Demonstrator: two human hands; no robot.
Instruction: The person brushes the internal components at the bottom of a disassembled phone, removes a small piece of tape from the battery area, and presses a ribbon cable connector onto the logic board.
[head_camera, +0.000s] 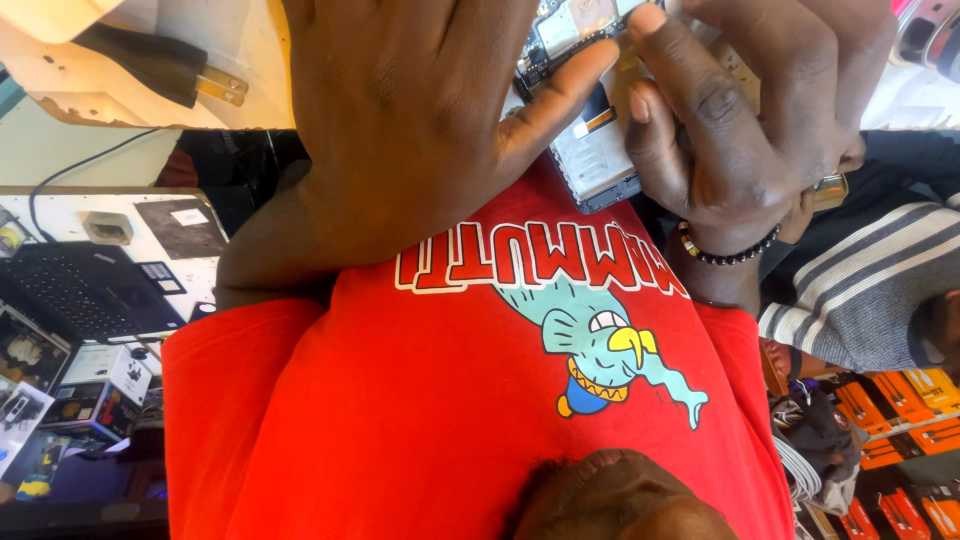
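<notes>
An opened phone (592, 160) with its back off, showing a circuit board and white inner parts, sits between both hands in front of my red printed T-shirt (450, 400). My left hand (400, 110) covers its left side, back of the hand up, with the thumb stretched across the board. My right hand (750, 120), with a dark bead bracelet (725, 255) at the wrist, grips the phone's right edge, thumb and forefinger pressed on it. A small brass-coloured piece (830, 190) shows under the right hand; what it is cannot be told. Most of the phone is hidden.
A black plug (165, 68) lies on a pale worn surface at top left. A black keyboard (90, 290) and small printed boxes (95, 395) sit at left. Another person's striped sleeve (870, 285) is at right, with orange packets (900, 420) below it.
</notes>
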